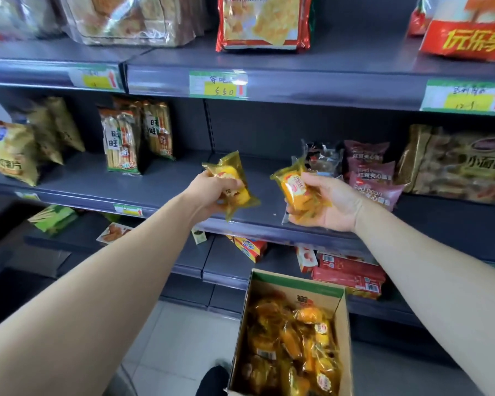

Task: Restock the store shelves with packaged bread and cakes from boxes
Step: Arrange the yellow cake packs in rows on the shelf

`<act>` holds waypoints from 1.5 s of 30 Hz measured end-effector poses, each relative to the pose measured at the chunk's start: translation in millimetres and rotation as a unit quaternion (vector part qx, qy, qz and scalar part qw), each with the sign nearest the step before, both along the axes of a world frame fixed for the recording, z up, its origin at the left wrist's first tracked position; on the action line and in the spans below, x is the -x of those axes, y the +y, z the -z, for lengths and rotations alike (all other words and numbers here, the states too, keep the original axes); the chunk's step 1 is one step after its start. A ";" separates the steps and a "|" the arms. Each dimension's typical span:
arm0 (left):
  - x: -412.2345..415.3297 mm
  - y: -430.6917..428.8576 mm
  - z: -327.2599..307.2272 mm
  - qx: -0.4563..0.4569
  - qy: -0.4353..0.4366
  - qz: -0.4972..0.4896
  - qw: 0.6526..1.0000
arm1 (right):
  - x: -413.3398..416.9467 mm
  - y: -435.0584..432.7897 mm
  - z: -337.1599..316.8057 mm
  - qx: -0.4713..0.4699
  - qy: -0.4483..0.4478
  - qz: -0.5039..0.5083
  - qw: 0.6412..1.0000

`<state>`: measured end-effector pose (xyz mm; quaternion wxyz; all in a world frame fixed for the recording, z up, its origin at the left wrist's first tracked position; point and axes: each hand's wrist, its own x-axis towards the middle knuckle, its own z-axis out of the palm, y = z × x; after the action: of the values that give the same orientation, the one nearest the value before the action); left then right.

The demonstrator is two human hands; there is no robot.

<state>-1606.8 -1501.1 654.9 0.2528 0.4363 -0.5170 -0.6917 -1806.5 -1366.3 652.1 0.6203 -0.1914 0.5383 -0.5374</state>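
Left hand [212, 194] grips a cake packet [231, 170], right hand [333, 205] a second packet [293, 190] (box [295, 284] holds more).

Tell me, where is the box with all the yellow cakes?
The box is at the bottom of the head view, a little right of the middle, just below the red cartons and right of a black shoe.
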 end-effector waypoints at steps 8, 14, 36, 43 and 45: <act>29.9 -85.3 33.6 -0.018 0.015 -0.031 0.999 | 15.2 -85.0 15.0 -0.046 0.217 -0.026 0.975; 34.5 -166.7 61.9 -0.021 0.014 -0.040 0.999 | 23.8 -166.8 37.8 -0.076 0.311 -0.041 0.946; 78.1 -273.0 116.3 -0.111 0.008 -0.116 0.987 | 42.8 -238.8 62.3 -0.083 0.345 0.114 0.928; 102.8 -292.4 117.3 -0.089 0.007 -0.144 0.986 | 49.2 -246.4 62.9 -0.085 0.373 0.114 0.917; 109.9 -297.0 120.2 -0.086 0.003 -0.143 0.986 | 50.8 -250.0 65.3 -0.086 0.381 0.118 0.913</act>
<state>-1716.7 -1798.1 534.7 0.3125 0.5241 -0.3872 -0.6912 -1857.3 -1616.3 586.9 0.3138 -0.2626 0.7969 -0.4444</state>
